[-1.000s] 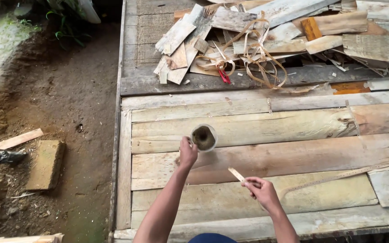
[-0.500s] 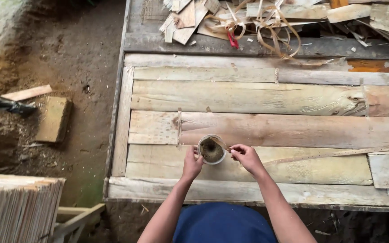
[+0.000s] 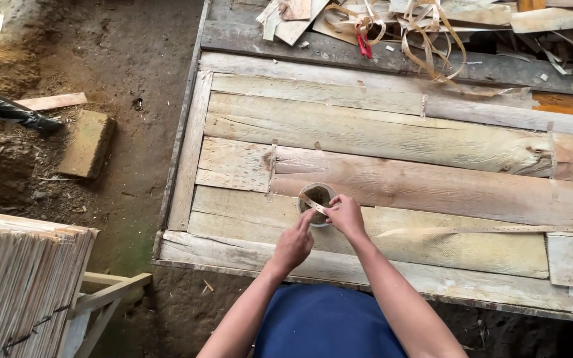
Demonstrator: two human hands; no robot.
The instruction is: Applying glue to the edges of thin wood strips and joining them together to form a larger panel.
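Two hands meet at the small round cup (image 3: 316,201) on the plank platform (image 3: 392,132) — my right hand (image 3: 345,215) pinches a thin wood strip (image 3: 312,203) across its rim, left hand (image 3: 293,244) steadying with one fingertip. I'd keep the strip flat and the cup steady.

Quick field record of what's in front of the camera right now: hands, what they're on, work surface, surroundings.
left hand: fingertips at the near rim of the round cup
right hand: pinching a thin wooden strip across the cup mouth
round cup: upright on the planks, dark grainy contents
work surface: rough plank platform, a long thin strip lying on it to the right
far edge: wood offcuts and curled strips, a small red item
left side: dirt ground, a brick, stacked thin slats
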